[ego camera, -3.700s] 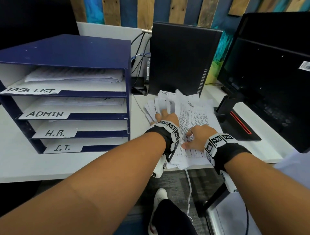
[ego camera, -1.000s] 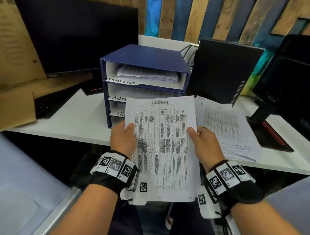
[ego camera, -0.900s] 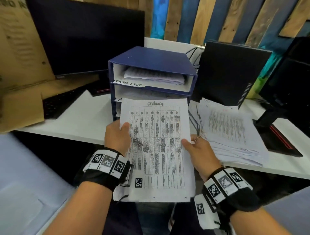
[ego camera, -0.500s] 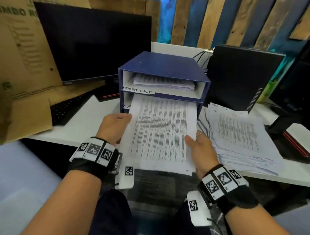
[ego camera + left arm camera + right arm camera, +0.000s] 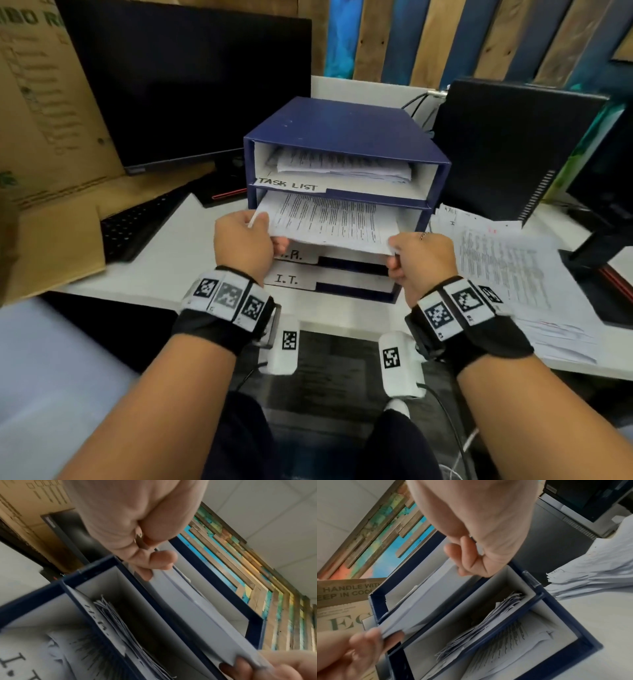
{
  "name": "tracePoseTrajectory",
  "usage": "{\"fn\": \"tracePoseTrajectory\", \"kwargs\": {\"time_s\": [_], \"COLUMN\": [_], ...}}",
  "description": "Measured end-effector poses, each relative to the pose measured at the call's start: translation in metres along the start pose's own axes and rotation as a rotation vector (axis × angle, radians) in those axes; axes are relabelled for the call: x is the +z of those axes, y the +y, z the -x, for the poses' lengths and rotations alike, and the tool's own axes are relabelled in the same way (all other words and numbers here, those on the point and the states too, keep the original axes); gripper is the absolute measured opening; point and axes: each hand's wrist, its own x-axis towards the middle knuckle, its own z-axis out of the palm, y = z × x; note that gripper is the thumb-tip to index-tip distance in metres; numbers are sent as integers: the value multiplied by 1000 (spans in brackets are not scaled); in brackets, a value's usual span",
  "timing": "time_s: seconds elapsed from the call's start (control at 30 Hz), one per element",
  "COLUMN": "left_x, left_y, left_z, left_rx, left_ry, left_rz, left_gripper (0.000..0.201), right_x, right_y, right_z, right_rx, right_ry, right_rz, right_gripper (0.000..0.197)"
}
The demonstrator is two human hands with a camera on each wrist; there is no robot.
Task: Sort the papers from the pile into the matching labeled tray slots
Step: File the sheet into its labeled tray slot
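A printed sheet (image 5: 329, 222) lies partly inside the second slot of the blue tray rack (image 5: 342, 130), just under the TASK LIST label (image 5: 291, 185). My left hand (image 5: 267, 233) pinches its near left corner and my right hand (image 5: 395, 255) pinches its near right corner. The sheet hides that slot's label. Below it the H.R. label (image 5: 296, 255) is partly visible, and the I.T. label (image 5: 287, 279) is in full view. The left wrist view has my left hand (image 5: 149, 573) on the sheet's edge (image 5: 197, 615). The right wrist view has my right hand (image 5: 467, 566) on the sheet (image 5: 423, 601). The paper pile (image 5: 507, 274) lies right of the rack.
A dark monitor (image 5: 185, 85) and keyboard (image 5: 137, 226) stand left of the rack, with a cardboard box (image 5: 41, 120) beyond them. A black computer tower (image 5: 507, 154) is behind the pile, and a monitor base (image 5: 609, 267) is at the far right. The desk's front edge (image 5: 325, 318) runs under my wrists.
The sheet, held up facing me a second ago, has tipped flat and slid forward into the second slot. Both hands have moved toward the rack with it.
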Motion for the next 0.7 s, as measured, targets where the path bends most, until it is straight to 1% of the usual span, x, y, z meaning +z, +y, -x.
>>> {"fn": "tracePoseTrajectory", "kwargs": {"time_s": [0.03, 0.1, 0.13, 0.2, 0.23, 0.27, 0.3, 0.33, 0.37, 0.43, 0.47, 0.53, 0.6, 0.67, 0.7], "left_x": [6, 16, 21, 26, 27, 27, 27, 28, 29, 34, 37, 42, 47, 50, 52], "left_y": [2, 6, 7, 6, 5, 3, 0, -4, -7, -11, -11, -6, 4, 10, 12], "left_z": [-2, -2, -2, -3, -2, 0, 2, 6, 11, 21, 24, 25, 20, 16, 14], "left_rx": [11, 11, 3, -19, -32, -40, -36, -6, 52, 231, 314, 426, 493, 523, 540], "left_ry": [24, 69, 91, 121, 137, 154, 174, 188, 193, 147, 98, -13, -99, -177, -209], "left_rz": [2, 26, 47, 86, 120, 164, 192, 195, 156, -26, -141, -374, -600, -790, -874], "left_gripper": [21, 18, 16, 11, 8, 9, 15, 21, 24, 29, 31, 34, 26, 16, 15], "right_x": [2, 11, 16, 24, 27, 29, 30, 31, 32, 36, 38, 38, 34, 26, 21], "right_y": [-1, -3, -3, -4, -4, -4, -3, -3, -3, -3, -2, 2, 4, 1, 1], "right_z": [-1, -2, -2, -3, -4, -7, -9, -11, -12, -14, -16, -22, -23, -10, -7], "right_rx": [-18, -59, -80, -116, -135, -150, -162, -162, -165, -190, -200, -223, -255, -306, -347], "right_ry": [24, 51, 54, 63, 68, 71, 76, 83, 83, 50, 30, -10, -14, 13, 33], "right_rz": [-21, -52, -63, -104, -111, -99, -92, -81, -71, -22, 4, 42, 123, 247, 320], "right_gripper": [13, 7, 10, 23, 23, 19, 17, 17, 15, 9, 12, 12, 19, 24, 29]}}
